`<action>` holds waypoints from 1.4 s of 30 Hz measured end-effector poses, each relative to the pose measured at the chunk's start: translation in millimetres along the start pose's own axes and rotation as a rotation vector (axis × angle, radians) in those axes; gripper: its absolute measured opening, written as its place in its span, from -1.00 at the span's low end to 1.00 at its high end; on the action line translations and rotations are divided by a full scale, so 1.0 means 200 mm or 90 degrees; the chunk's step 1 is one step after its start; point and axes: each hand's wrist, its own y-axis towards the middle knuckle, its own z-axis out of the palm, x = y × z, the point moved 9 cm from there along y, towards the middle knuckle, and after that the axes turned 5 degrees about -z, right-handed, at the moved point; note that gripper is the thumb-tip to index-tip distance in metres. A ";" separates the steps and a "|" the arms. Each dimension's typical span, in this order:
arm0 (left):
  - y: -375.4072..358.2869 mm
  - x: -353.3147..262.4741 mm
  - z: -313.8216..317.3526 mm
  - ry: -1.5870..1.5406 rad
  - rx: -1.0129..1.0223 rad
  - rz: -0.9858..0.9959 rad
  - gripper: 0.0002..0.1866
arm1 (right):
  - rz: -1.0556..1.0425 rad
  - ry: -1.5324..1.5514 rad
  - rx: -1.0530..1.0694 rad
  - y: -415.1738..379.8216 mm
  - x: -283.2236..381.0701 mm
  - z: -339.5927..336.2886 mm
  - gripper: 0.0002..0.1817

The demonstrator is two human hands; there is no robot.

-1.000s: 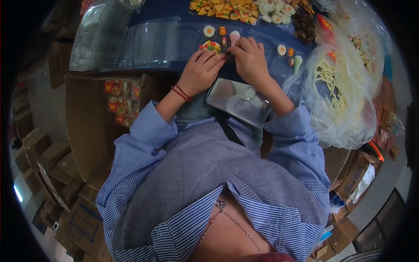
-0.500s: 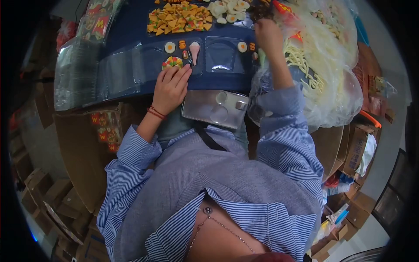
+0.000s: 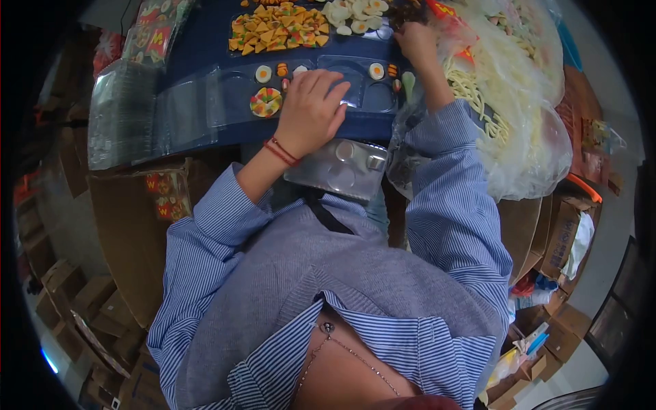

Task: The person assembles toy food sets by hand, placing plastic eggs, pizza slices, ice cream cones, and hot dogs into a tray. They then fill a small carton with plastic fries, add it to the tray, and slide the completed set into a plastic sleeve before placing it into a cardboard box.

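Note:
My left hand (image 3: pixel 311 106) lies palm down over the clear plastic trays, fingers apart, hiding most of a pink ice-cream-cone piece. Left of it sit a round toy pizza (image 3: pixel 266 102), a toy egg (image 3: pixel 263 74) and a small orange-and-brown piece (image 3: pixel 282 70). My right hand (image 3: pixel 417 44) reaches to a pile of dark brown pieces (image 3: pixel 408 14), its fingers drawn together; anything between them cannot be made out. Below that hand, a second tray compartment holds another egg (image 3: pixel 376 71) and a striped orange piece (image 3: pixel 393 70). A pale green piece (image 3: pixel 408 82) lies at its right edge.
Piles of yellow triangular pieces (image 3: pixel 277 29) and white egg pieces (image 3: pixel 355 15) lie at the back. Stacked clear trays (image 3: pixel 119 116) stand left. A plastic bag with pale noodle-like strands (image 3: pixel 526 116) fills the right. A clear case (image 3: pixel 335 171) rests on my lap.
My left hand has moved right, from the pizza to over the ice-cream-cone piece, uncovering the pizza. My right hand stays by the dark brown pieces, shifted slightly up.

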 end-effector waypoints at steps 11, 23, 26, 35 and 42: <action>0.08 -0.14 0.31 -0.103 0.047 0.083 -0.65 | 0.162 0.355 0.123 -0.68 0.19 -0.36 -0.80; 0.04 -0.23 0.52 0.020 0.101 0.215 -0.60 | 0.125 0.235 -0.114 -0.90 0.24 -0.37 -0.93; 0.03 -0.24 0.55 0.047 0.140 0.229 -0.59 | 0.092 0.251 -0.130 -0.92 0.28 -0.39 -0.92; 0.04 -0.27 0.56 0.085 0.161 0.258 -0.59 | -0.011 0.133 -0.048 -0.97 0.35 -0.44 -0.74; 0.03 -0.31 0.58 0.168 0.155 0.313 -0.64 | 0.035 0.279 -0.094 -0.73 0.28 -0.53 -0.76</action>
